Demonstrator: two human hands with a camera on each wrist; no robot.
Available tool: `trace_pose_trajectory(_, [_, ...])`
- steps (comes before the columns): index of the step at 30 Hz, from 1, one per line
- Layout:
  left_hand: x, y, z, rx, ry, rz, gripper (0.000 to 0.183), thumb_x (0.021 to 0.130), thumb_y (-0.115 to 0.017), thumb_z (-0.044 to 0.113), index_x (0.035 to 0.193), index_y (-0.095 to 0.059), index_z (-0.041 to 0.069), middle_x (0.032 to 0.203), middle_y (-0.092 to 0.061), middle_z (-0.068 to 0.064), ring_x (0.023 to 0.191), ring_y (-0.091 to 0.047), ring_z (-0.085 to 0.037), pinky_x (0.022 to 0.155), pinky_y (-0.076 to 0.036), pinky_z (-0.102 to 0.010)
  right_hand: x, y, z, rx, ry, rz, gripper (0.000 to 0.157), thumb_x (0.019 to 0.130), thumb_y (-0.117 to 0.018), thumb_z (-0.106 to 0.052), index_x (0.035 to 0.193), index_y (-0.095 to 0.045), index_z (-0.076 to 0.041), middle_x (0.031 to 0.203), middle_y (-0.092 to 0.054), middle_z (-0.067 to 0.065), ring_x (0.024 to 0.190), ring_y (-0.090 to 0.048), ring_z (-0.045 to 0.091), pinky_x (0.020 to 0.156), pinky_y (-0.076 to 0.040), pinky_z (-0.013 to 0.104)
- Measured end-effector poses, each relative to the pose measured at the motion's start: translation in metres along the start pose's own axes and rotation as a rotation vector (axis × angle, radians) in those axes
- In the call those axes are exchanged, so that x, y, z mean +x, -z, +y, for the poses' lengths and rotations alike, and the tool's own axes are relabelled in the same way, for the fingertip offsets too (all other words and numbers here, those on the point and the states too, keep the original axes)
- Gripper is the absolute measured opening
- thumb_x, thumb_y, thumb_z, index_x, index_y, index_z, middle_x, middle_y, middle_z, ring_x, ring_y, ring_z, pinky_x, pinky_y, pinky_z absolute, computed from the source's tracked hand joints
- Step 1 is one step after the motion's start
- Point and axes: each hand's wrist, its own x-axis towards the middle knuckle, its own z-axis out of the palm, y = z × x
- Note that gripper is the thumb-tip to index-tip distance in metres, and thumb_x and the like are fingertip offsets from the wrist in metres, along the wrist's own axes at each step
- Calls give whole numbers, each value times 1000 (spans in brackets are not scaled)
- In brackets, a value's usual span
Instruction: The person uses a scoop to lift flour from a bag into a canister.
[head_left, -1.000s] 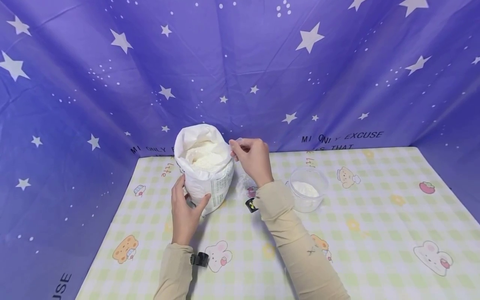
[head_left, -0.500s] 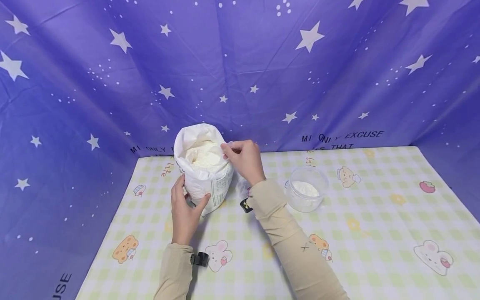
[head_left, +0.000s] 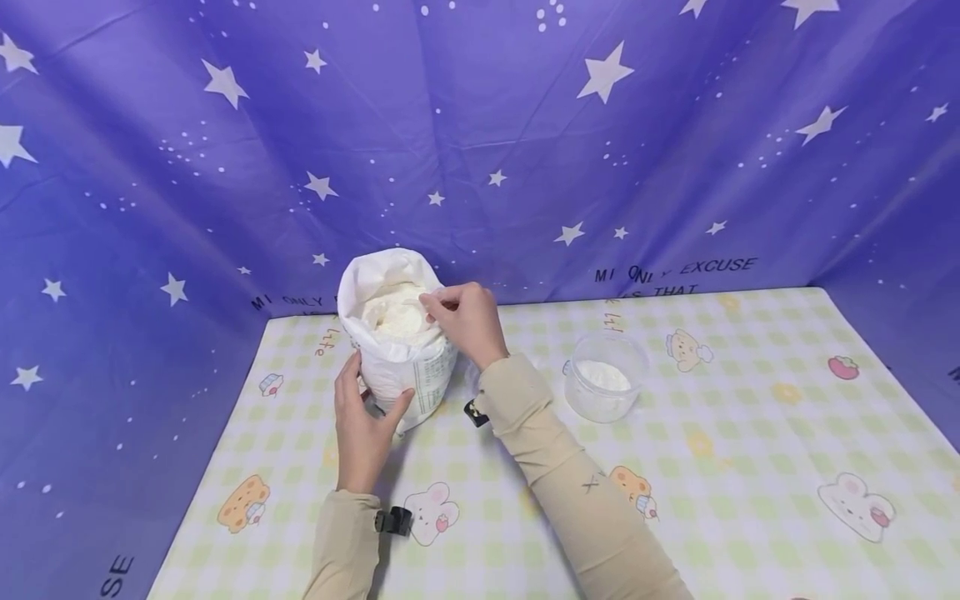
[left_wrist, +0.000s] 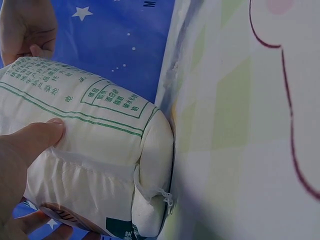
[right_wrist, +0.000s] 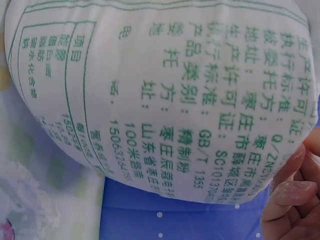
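Observation:
A white cloth bag of flour (head_left: 408, 367) stands upright with its mouth spread wide, pale flour (head_left: 397, 321) showing inside. My left hand (head_left: 363, 433) grips the bag low on its near side. In the left wrist view the thumb (left_wrist: 37, 137) presses the printed face, with fingers around the far side. At the bag's right rim my right hand (head_left: 472, 321) pinches a small clear plastic utensil (head_left: 412, 302), its tip over the flour; most of it is hidden by the fingers. In the right wrist view green print fills the bag, with curled fingers (right_wrist: 295, 195) at its edge.
Right of the bag stands a clear round plastic tub (head_left: 606, 387) with some white flour in it. A clear plastic piece (head_left: 471, 379) lies beside the bag, partly behind my right wrist. Behind the checked tablecloth (head_left: 750, 500) hangs a purple starry curtain (head_left: 495, 108).
My right hand has moved left from beside the bag to over its rim, bringing the clear utensil over the flour. My left hand keeps its grip. The view has shifted slightly.

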Motion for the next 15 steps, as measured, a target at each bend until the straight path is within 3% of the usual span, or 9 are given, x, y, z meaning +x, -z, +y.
trace_pose_trajectory(9, [1, 0, -2, -8, -11, 3, 85, 83, -82, 21, 152, -33, 12, 150, -38, -11, 137, -40, -25, 106, -50, -45, -2, -1, 2, 125, -81, -13, 26, 94, -70, -25, 81, -80, -5, 69, -73, 6, 56, -52, 8, 49, -38, 18])
trace_pose_trajectory(15, [1, 0, -2, -6, -4, 0, 85, 83, -81, 21, 152, -32, 12, 151, -37, -11, 138, -39, -25, 107, -49, -44, -3, -2, 3, 230, -145, 19, 21, 93, -70, -22, 93, -80, -2, 71, -73, 10, 54, -54, 6, 45, -38, 15])
